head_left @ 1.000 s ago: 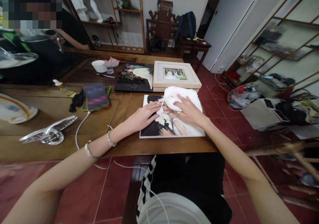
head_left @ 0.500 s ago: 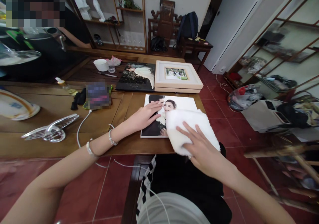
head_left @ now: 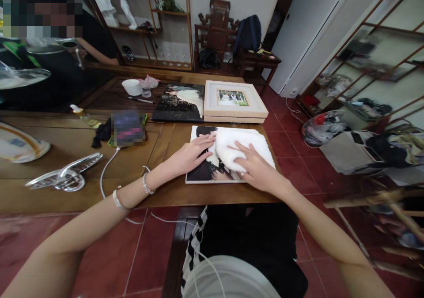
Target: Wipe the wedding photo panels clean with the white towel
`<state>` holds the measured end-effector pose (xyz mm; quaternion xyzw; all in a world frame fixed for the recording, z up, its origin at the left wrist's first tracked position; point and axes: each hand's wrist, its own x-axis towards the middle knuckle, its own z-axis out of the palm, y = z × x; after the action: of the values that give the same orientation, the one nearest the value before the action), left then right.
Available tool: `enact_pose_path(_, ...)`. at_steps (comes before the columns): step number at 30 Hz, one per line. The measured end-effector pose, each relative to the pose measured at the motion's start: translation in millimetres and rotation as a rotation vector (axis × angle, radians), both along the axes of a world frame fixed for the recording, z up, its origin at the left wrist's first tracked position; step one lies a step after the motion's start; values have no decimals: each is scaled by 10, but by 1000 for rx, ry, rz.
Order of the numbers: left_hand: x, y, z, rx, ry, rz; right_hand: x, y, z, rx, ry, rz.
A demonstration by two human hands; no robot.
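On the wooden table in front of me lies a photo panel (head_left: pixel 202 172) with a picture of a couple. My left hand (head_left: pixel 194 154) rests flat on its left part, fingers stretched out. A white fluffy cloth (head_left: pixel 258 148) covers much of the panel's right side, hiding that part of the picture. My right hand (head_left: pixel 255 163) grips the cloth from above and presses it against the panel, its fingers partly sunk in the pile.
Behind the panel are a dark photo panel (head_left: pixel 180 101) and a light box with a framed photo (head_left: pixel 235 100). To the left lie a silver hair claw clip (head_left: pixel 64 173), a phone (head_left: pixel 127 128) on a white cable and a small bottle (head_left: pixel 85 116). A person sits at the far left.
My right hand has slid the cloth away from me, from the panel's near right corner up over its right half. My left hand has stayed in place on the panel.
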<state>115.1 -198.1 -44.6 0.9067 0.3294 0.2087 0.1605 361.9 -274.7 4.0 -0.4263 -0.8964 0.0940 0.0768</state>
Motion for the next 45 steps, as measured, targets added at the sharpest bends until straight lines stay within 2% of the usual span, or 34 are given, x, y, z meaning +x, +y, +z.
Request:
enact_pose_path(5,-6,14,-15,35,-2,-22,-70,483,-69,55,13,-34)
enact_pose_path(9,-3,-3,1,39,-19,-22,-85,547,-113,93,23,-8)
enact_pose_path(13,-6,-10,-4,8,-11,-8,-71,266,-143,114,-8,0)
enact_pose_path(21,7,-2,-20,-2,-28,-6,-30,-747,-14,42,-33,28)
enact_pose_path(25,20,-30,7,-18,-17,18,49,-931,62,-26,-31,27)
enact_pose_path(29,27,-41,30,-15,-25,22,189,-709,35,-20,25,-4)
enact_pose_path(36,18,-14,-3,-6,-6,15,368,37,-63,59,37,-227)
enact_pose_path(40,29,-35,30,-28,-18,21,223,290,-70,61,-24,-256)
enact_pose_path(45,52,-58,137,-86,-189,40,-123,329,-50,77,-47,-161)
